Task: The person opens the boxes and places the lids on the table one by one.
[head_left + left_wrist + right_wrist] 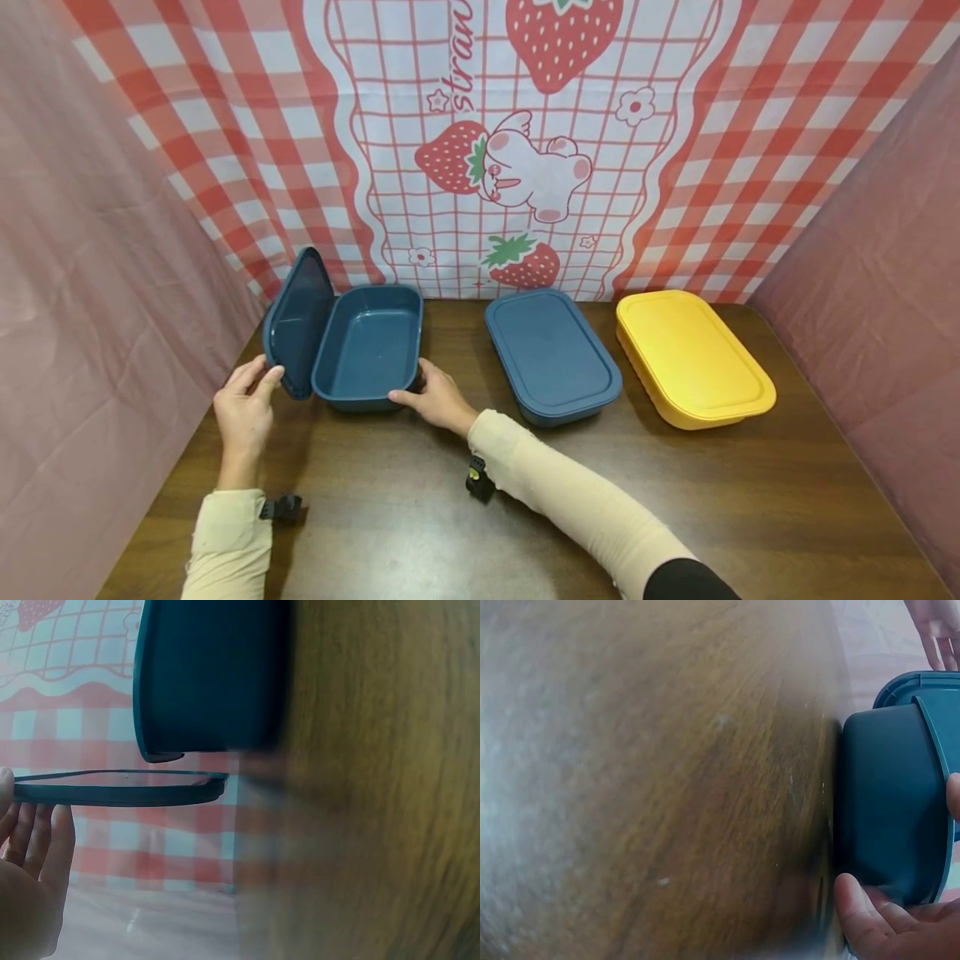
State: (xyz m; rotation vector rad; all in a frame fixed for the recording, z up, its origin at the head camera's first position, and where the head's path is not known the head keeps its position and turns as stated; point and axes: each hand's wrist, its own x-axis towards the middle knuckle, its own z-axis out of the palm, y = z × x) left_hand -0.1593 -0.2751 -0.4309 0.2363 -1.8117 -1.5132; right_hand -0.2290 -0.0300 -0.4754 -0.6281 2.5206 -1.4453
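Observation:
An open dark blue container (pixel 367 346) sits at the back left of the wooden table (pixel 420 533). Its lid (pixel 297 321) stands tilted up along the container's left side. My left hand (pixel 264 375) holds the lid's near edge lightly, thumb on one side and fingers behind. In the left wrist view the lid (pixel 120 787) appears edge-on, with my fingers (pixel 37 847) against it. My right hand (pixel 411 385) grips the container's near right corner. In the right wrist view my thumb (pixel 855 904) presses the container's outer wall (pixel 885 802), and another fingertip lies over the rim.
A closed blue container (pixel 552 354) and a closed yellow one (pixel 693 358) lie side by side to the right. A strawberry-print cloth (pixel 525 167) hangs behind the table, and pink curtains (pixel 90 275) close in both sides.

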